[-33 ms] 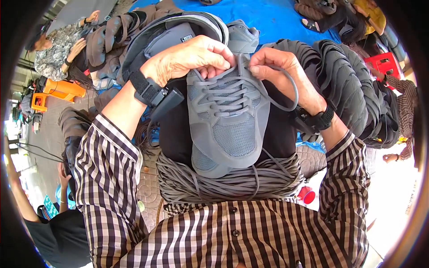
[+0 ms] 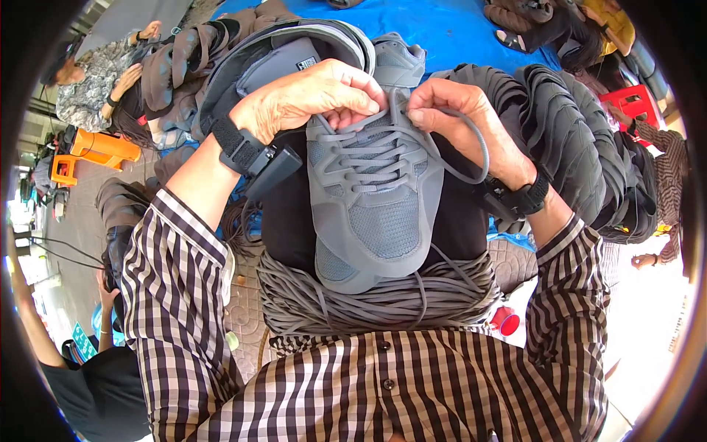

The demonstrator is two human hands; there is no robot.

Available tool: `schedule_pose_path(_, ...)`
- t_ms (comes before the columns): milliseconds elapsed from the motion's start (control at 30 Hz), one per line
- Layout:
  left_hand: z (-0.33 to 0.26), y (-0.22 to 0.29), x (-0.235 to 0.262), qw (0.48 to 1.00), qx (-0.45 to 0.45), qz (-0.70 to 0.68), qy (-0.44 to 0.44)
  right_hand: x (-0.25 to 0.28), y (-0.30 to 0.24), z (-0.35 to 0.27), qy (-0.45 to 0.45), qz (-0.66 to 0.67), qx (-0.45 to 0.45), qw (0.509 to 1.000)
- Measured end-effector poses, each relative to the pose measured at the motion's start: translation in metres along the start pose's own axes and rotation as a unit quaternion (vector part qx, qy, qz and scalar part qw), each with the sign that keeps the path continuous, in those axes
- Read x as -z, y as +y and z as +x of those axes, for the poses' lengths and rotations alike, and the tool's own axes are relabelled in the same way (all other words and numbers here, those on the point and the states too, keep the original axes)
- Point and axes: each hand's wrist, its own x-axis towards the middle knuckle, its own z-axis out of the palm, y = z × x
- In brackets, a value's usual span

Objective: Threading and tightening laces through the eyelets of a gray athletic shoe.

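Observation:
A grey mesh sneaker [image 2: 390, 225] rests on my lap, toe toward me, over a second grey shoe [image 2: 336, 267] whose toe shows beneath. Grey lace crosses its upper rows in several bars. My left hand [image 2: 320, 96] bends over the left side of the shoe's opening, thumb and fingers pinched by the top eyelets; what sits between the tips is partly hidden. At the right top eyelets, my right hand [image 2: 464, 121] pinches the shoelace [image 2: 480, 151], which loops out below that hand. The shoe's tongue [image 2: 398, 103] stands between both hands.
A thick bundle of grey laces [image 2: 368, 306] lies across my lap. Stacked grey shoe parts [image 2: 574, 140] stand at right, a grey bag-like item [image 2: 280, 66] at left. Beyond are another grey shoe [image 2: 398, 59], blue sheeting [image 2: 456, 33], orange stools [image 2: 107, 149] and co-workers.

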Motion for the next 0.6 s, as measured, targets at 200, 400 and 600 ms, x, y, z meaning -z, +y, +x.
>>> schedule_pose_path(200,0.002,-0.001,-0.001,0.999,-0.016,-0.014,-0.03,-0.003,-0.002,0.005,0.01,-0.049,0.004,0.999)
schedule_pose_path(400,0.004,0.007,-0.005,0.999,0.0,0.01,-0.047,0.003,0.003,0.004,0.021,-0.004,-0.033,0.999)
schedule_pose_path(600,0.009,0.002,-0.007,0.999,-0.014,0.014,-0.047,0.001,-0.001,0.007,0.011,-0.052,-0.031,0.998)
